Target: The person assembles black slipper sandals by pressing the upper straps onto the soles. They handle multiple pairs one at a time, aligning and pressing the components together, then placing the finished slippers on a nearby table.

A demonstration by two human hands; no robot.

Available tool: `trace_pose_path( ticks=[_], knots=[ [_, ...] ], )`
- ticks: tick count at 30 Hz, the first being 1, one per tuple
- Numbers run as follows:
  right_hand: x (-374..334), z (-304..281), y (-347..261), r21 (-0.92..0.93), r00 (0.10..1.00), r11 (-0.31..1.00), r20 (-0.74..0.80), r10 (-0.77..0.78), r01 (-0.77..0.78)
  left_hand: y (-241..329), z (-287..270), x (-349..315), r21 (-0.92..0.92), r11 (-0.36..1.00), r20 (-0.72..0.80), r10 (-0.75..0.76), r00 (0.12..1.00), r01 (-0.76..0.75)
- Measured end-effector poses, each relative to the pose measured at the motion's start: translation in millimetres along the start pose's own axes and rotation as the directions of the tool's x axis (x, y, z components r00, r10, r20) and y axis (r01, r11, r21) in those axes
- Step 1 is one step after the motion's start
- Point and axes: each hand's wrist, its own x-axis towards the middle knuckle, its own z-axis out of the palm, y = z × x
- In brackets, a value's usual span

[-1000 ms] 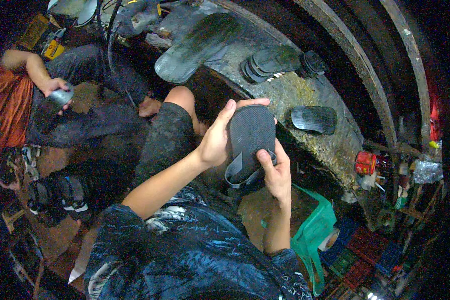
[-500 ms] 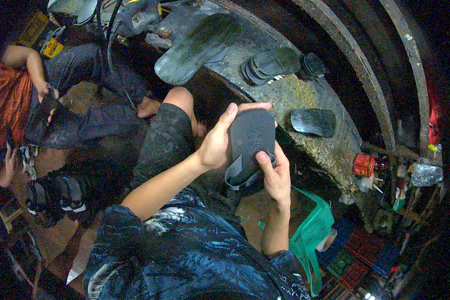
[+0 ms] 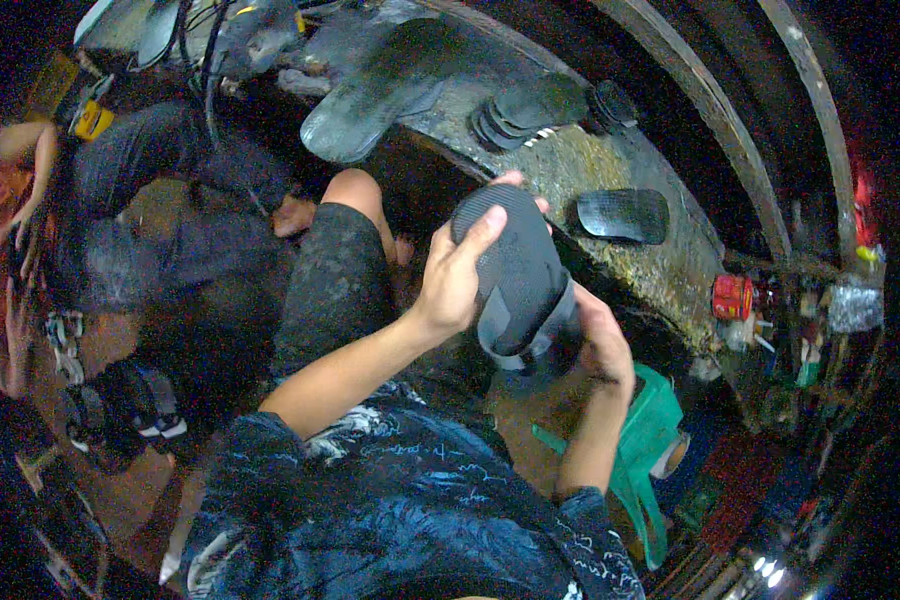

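A dark grey sandal [image 3: 515, 240] with a textured footbed and grey straps is held up in front of me, tilted with its strapped part toward my right. My left hand [image 3: 455, 275] grips its far part, thumb pressed on the footbed and fingers wrapped behind, their tips showing past the far edge. Along the strapped side my right hand [image 3: 605, 345] holds the sandal; its fingers are partly hidden behind the sole and straps and slightly blurred. Beyond my hands, a single black sole piece [image 3: 623, 216] lies on the worn bench [image 3: 560, 170].
Stacked soles [image 3: 530, 110] and a long dark sheet [image 3: 345, 130] lie along the bench. A green plastic stool [image 3: 650, 420] stands by my right forearm. A red can [image 3: 732, 297] is at the bench's right end. Finished sandals [image 3: 155, 400] lie left, near another person's legs [image 3: 180, 240].
My right hand has shifted right and nearer me, its thumb off the footbed. The sandal has tilted, and my left thumb now presses on its footbed. The other person's arm has moved.
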Motion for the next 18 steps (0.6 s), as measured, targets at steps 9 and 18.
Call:
trace_pose_path(
  ticks=[9, 18],
  knots=[
    [-102, -59, 32, 0.594, 0.894, 0.688, -0.404, -0.194, 0.418, -59, -14, -33, 0.138, 0.945, -0.243, -0.257, 0.935, 0.296],
    [-45, 77, 68, 0.485, 0.713, 0.831, -0.682, 0.164, 0.272, -54, -61, -61, 0.037, 0.858, -0.086, -0.508, 0.857, 0.513]
  ],
)
